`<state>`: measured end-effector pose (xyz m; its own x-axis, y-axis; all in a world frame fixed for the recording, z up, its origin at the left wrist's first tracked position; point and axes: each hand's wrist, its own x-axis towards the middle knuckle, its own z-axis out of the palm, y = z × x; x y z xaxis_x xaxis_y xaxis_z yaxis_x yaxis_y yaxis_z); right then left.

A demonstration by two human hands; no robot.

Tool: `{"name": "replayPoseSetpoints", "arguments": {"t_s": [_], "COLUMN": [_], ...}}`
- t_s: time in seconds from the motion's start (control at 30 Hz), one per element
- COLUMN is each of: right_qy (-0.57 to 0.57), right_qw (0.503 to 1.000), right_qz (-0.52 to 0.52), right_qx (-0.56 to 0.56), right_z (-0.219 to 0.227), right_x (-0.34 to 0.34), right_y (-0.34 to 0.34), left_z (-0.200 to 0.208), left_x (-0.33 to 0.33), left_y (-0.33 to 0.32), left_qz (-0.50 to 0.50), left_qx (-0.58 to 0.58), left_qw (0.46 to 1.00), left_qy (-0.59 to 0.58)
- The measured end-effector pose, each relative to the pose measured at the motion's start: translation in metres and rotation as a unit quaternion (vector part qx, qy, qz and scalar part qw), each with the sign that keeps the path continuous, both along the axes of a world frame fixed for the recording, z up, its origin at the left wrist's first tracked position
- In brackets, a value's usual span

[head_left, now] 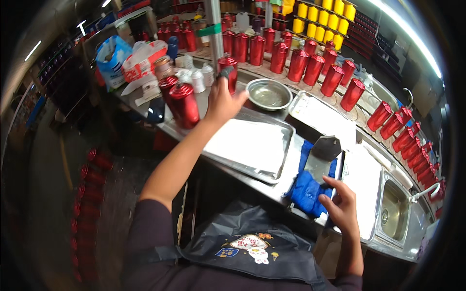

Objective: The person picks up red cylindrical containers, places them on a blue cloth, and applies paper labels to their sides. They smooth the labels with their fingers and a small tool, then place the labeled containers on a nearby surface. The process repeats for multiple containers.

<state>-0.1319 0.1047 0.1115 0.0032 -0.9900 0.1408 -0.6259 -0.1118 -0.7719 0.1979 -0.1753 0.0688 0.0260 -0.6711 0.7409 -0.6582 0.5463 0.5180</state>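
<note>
My left hand (224,103) reaches to a glossy red cylindrical canister (231,83) at the back of the bench. Its fingers stretch up along the canister's left side, a dark covering at their tips. The thumb stands apart to the right, with a gap to the canister. My right hand (342,206) hovers open, thumb and fingers apart, beside a folded blue cloth (307,191). On that cloth rests a grey metal stand (318,167) with an angular upper plate (327,147). Between the hands lies a shallow metal tray (252,143) with a bright white surface.
Two red canisters (183,104) stand left of my left forearm. A round metal bowl (269,94) and another white-lined tray (320,114) lie farther back. Rows of red canisters (296,65) line a curved rack behind. A sink (392,208) is at the right; plastic bags (114,60) sit far left.
</note>
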Motion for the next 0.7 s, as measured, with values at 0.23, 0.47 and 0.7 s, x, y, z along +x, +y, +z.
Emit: {"name": "replayPoseSetpoints", "arguments": {"t_s": [0.23, 0.47, 0.7], "right_qy": [-0.109, -0.158, -0.199], "right_qw": [0.962, 0.956, 0.967], "right_qz": [-0.251, -0.238, -0.133], "right_qx": [0.02, 0.061, 0.084], "right_z": [-0.052, -0.071, -0.075], "right_x": [-0.102, -0.125, -0.095], "right_y": [0.048, 0.017, -0.034], "left_z": [-0.02, -0.051, 0.061], "left_x": [-0.018, 0.024, -0.05], "left_y": [-0.2, -0.218, -0.036], "left_qz": [0.325, 0.235, -0.111], "left_qx": [0.154, 0.084, 0.103], "left_qw": [0.932, 0.968, 0.977], "left_qy": [-0.047, -0.019, 0.15]}}
